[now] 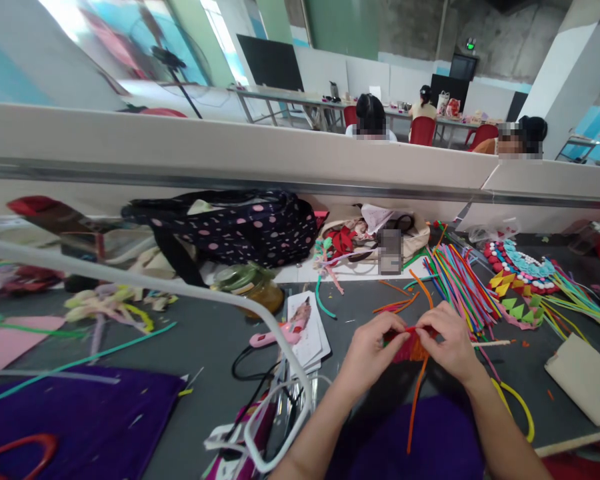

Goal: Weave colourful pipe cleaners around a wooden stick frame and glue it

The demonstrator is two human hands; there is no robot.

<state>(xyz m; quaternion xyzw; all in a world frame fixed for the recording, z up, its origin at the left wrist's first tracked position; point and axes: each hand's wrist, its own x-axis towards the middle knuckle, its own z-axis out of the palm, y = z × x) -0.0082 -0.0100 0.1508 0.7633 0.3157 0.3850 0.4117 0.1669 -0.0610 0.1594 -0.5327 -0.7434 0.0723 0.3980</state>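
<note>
Both hands meet above the right part of the grey table. My left hand [370,353] pinches the left end of a small red and orange piece [406,350] that looks made of fuzzy pipe cleaners. The piece's right side sits between the thumb and fingers of my right hand [449,341]. One long orange pipe cleaner [416,408] runs through near my right fingertips, its lower end hanging over purple cloth. My fingers cover part of the piece. Just beyond my right hand lies a bundle of multicoloured pipe cleaners [463,283].
A pink glue gun [283,333] rests on white paper left of my hands. A white bent tube [180,277] crosses the left side. Behind stand a glass jar [255,293], a dark patterned bag [240,230] and a low partition [280,147]. Several people sit beyond it.
</note>
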